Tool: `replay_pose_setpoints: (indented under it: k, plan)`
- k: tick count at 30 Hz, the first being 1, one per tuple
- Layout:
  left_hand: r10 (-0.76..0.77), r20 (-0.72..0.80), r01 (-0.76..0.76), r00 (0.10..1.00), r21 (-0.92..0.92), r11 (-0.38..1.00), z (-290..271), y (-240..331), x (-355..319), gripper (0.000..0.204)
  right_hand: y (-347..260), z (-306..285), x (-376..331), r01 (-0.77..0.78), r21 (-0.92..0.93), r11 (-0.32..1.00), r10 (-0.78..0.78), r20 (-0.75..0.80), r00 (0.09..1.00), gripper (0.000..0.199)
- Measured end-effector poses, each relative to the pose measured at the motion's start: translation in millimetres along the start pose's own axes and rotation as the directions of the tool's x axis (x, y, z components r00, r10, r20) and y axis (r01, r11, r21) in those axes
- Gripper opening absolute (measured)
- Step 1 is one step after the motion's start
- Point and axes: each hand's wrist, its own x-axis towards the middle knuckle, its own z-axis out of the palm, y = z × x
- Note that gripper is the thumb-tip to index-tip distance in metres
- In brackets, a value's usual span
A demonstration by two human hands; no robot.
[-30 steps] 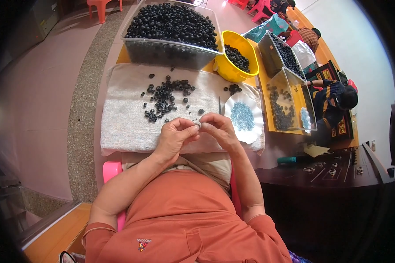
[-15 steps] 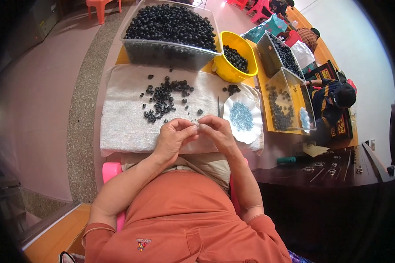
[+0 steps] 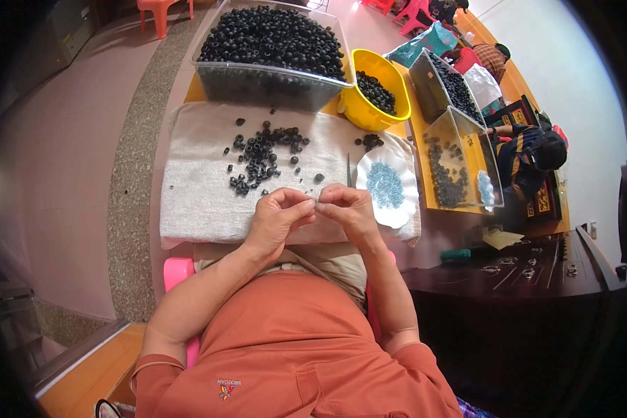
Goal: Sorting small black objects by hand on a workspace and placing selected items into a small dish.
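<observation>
Over the near part of the white cloth (image 3: 195, 202), my left hand (image 3: 275, 219) and my right hand (image 3: 353, 214) meet fingertip to fingertip. Each pinches with thumb and forefinger; whatever lies between them is too small to make out. Just beyond my fingers is a scatter of small black round pieces (image 3: 261, 157), some with a hole through them. One black piece (image 3: 319, 177) lies apart, close to my right fingertips. Beside my right hand is a white wavy-rimmed dish (image 3: 405, 177) of tiny pale-blue bits (image 3: 384, 184). A thin dark pointed tool (image 3: 349, 169) lies along its left side.
A large clear bin (image 3: 272, 87) heaped with black pieces stands at the back, beside a yellow tub (image 3: 369, 120) of the same. Further right are more clear bins (image 3: 460, 160) and a seated person (image 3: 529, 153). A dark table (image 3: 508, 275) stands at right.
My right hand has shifted very slightly to the right, with its fingertips still against those of my left. Everything on the cloth looks the same.
</observation>
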Motion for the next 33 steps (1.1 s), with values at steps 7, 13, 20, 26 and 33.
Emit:
replay_pose_setpoints:
  k: [7,13,20,26,33]
  plan:
    - [0.001,-0.005,-0.001,1.0,0.013,1.0,2.6,1.7,-1.0,0.01,0.3,-3.9,1.8,0.008,-0.002,1.0,-0.008,0.004,1.0,0.007]
    - [0.002,-0.004,-0.002,1.0,0.021,1.0,2.4,2.4,-1.5,0.01,1.9,-0.8,2.3,-0.048,0.059,0.997,0.048,-0.005,0.999,0.006]
    - [0.009,-0.003,-0.009,1.0,0.029,1.0,2.1,1.6,-1.4,0.011,-3.4,0.3,0.0,-0.172,0.12,0.978,0.181,-0.067,0.981,0.011]
    - [0.019,0.008,-0.019,1.0,0.044,0.999,2.4,1.4,-1.8,0.01,2.2,-5.9,-0.5,-0.166,0.16,0.973,0.175,-0.041,0.984,0.014]
    - [0.008,0.024,-0.01,1.0,0.095,0.995,0.9,2.2,-2.1,0.011,4.2,-7.6,2.5,-0.147,0.221,0.964,0.141,0.042,0.989,0.014]
